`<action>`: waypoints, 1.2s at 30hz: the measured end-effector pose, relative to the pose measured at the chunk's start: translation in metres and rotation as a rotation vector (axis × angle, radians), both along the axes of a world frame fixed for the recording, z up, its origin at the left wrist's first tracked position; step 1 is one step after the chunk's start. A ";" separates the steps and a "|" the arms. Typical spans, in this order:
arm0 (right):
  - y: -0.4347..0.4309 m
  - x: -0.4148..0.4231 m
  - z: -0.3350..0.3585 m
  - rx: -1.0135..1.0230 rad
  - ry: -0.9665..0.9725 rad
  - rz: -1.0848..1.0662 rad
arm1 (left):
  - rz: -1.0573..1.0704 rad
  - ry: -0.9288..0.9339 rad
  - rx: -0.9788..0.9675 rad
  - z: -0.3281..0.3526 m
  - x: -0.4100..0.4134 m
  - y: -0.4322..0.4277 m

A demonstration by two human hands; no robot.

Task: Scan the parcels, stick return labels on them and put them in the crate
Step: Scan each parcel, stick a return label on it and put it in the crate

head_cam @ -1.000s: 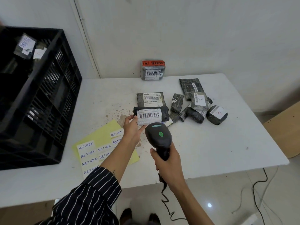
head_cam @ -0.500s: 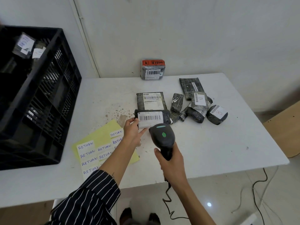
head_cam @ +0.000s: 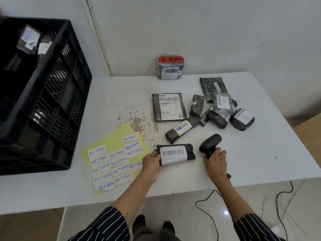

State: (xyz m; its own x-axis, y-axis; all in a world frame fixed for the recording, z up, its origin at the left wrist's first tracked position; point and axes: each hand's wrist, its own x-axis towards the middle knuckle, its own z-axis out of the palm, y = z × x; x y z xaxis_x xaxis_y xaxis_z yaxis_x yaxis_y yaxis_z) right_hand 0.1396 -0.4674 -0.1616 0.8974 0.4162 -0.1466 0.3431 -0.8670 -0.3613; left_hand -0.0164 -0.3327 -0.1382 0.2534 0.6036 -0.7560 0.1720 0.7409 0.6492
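My left hand grips the left end of a small black parcel with a white barcode label, near the table's front edge. My right hand holds the handle of a black barcode scanner, to the right of that parcel and apart from it. A yellow sheet with several white handwritten RETURN labels lies to the left. The black crate stands at the far left, with labelled parcels inside.
Several more black parcels lie behind on the white table: a flat one, a rolled one, a cluster at the right and one with an orange label against the wall. The scanner's cable hangs off the front edge.
My left hand has pulled the barcode parcel back toward the front edge. My right hand has moved the scanner to the right, away from the parcel.
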 end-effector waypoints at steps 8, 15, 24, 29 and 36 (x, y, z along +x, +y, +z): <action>0.003 -0.014 0.007 -0.158 -0.056 -0.092 | -0.579 0.412 0.769 0.004 -0.046 0.023; 0.063 -0.089 0.032 0.363 -0.125 0.368 | -0.862 0.621 1.017 -0.013 -0.108 0.075; 0.149 -0.164 0.001 0.229 0.111 0.699 | -1.163 0.783 0.893 -0.032 -0.137 0.091; 0.164 -0.177 -0.013 0.139 0.021 0.634 | -1.215 0.827 0.942 -0.030 -0.136 0.094; 0.167 -0.169 -0.017 0.185 0.075 0.610 | -1.319 0.937 0.932 -0.022 -0.126 0.099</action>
State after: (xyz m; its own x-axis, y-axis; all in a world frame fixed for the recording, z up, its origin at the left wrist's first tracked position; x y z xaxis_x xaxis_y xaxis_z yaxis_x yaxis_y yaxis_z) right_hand -0.0290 -0.3001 -0.1785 0.4815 0.8731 -0.0763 0.7229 -0.4448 -0.5287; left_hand -0.1421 -0.2334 -0.1603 0.5923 0.6382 -0.4919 0.7614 -0.6430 0.0826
